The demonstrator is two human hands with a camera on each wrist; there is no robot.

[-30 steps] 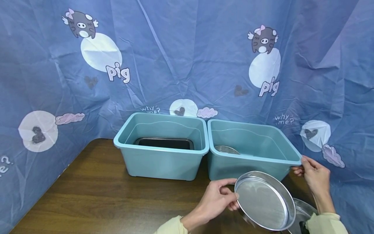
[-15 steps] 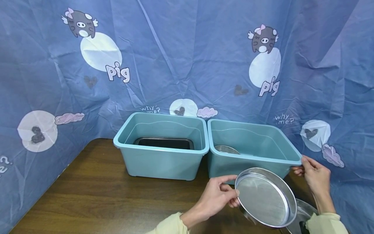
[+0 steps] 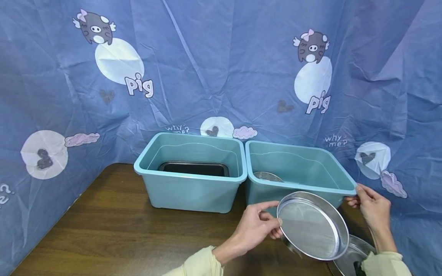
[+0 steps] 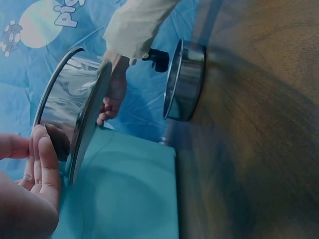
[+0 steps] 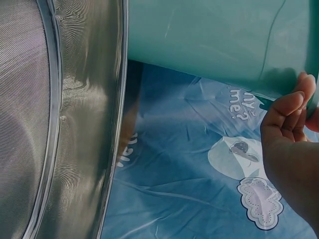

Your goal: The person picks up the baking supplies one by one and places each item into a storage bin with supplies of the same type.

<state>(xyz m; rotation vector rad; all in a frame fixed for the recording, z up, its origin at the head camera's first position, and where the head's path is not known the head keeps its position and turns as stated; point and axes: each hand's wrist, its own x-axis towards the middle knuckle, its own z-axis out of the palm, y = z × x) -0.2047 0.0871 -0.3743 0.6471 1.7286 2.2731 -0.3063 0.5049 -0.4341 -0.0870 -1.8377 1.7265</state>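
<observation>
In the head view my left hand [image 3: 255, 227] pinches the left rim of a round metal sieve [image 3: 309, 226] with fine mesh. The sieve is tilted and held in front of the right teal bin [image 3: 286, 195], above the table. My right hand [image 3: 373, 207] grips that bin's right front corner, thumb on top of the rim. A second round metal sieve or pan [image 3: 355, 251] rests on the table below, partly hidden by the held sieve and my right sleeve. Inside the right bin lies another round metal piece [image 3: 267, 176], mostly hidden by the front wall.
A left teal bin [image 3: 190, 191] stands beside the right one, with a black rectangular tray [image 3: 195, 168] inside. Both are on a brown wooden table [image 3: 138, 237]. A blue patterned cloth [image 3: 214, 57] hangs behind them.
My left hand has raised the sieve slightly, toward the right bin's front wall. My right hand stays on the bin's corner, and both bins are unmoved.
</observation>
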